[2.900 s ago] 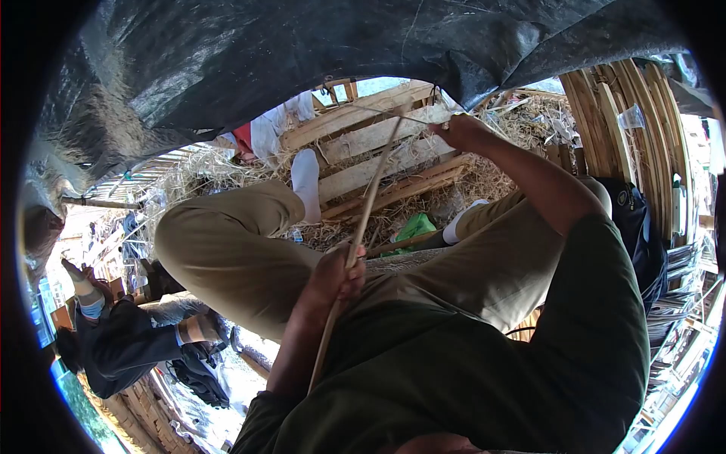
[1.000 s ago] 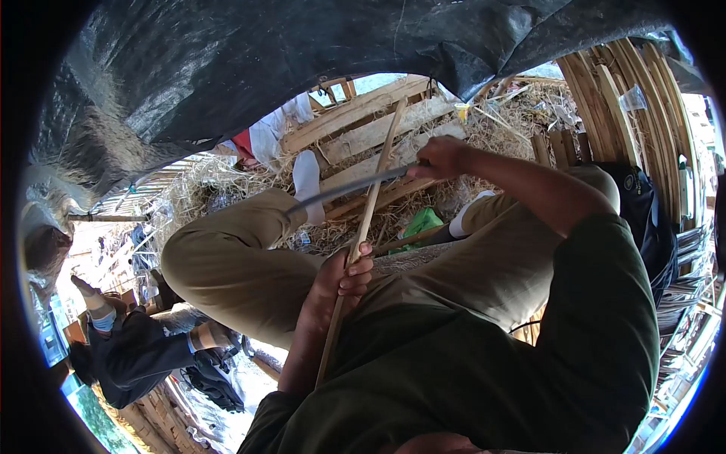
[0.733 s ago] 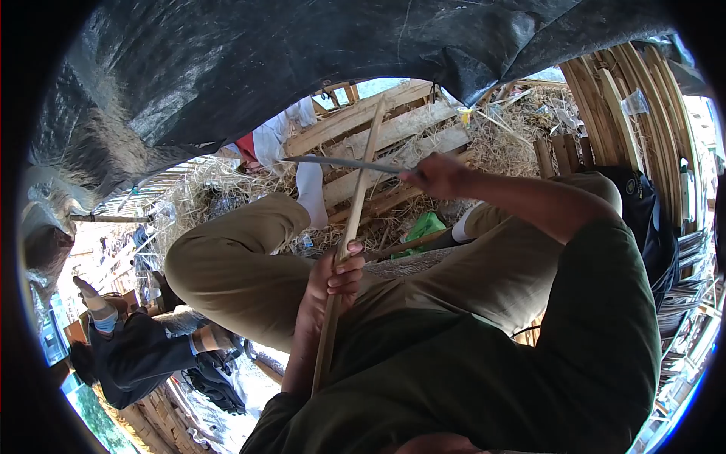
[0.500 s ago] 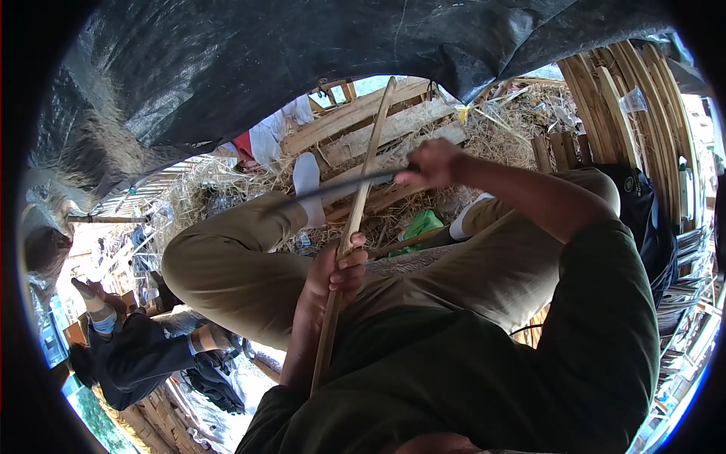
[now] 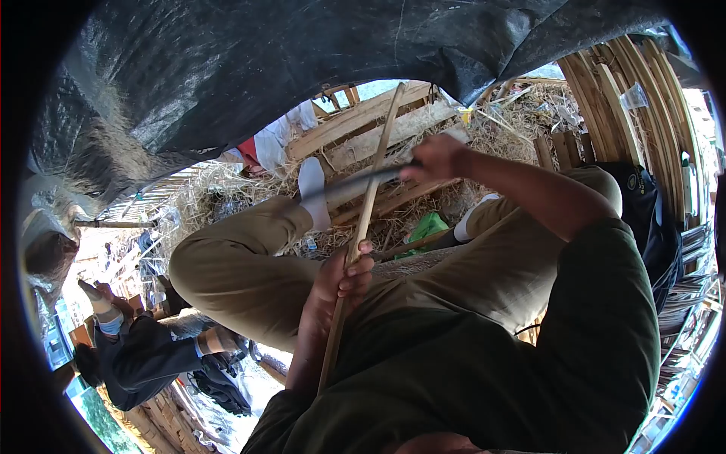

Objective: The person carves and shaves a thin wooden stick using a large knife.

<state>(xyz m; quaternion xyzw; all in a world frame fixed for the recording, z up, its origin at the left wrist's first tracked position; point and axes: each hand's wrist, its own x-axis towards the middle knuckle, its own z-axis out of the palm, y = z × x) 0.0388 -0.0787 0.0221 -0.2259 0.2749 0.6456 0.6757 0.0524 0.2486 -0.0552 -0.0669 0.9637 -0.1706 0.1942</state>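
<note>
A long, thin wooden strip [image 5: 374, 181] slants up from beside my body to the boards in front of me. My left hand [image 5: 342, 276] is wrapped round its lower part, at my lap. Above and to the right, my right hand [image 5: 435, 157] grips the end of a long dark blade [image 5: 355, 181], whose handle is hidden in the fist. The blade is blurred by motion and crosses the strip above my left hand; whether it touches the wood I cannot tell.
Pale boards [image 5: 386, 129] lie on straw between my legs, near a green plastic bag [image 5: 425, 231]. A dark tarp [image 5: 302, 45] hangs overhead. Upright slats [image 5: 643, 113] and a black bag [image 5: 646, 227] are at the right. Another person's legs [image 5: 144, 356] show at the lower left.
Earlier my right hand was higher and farther out; it has come nearer, and the blade has swung and shifted against the strip. The strip's tilt has varied, with my left hand still round it.
</note>
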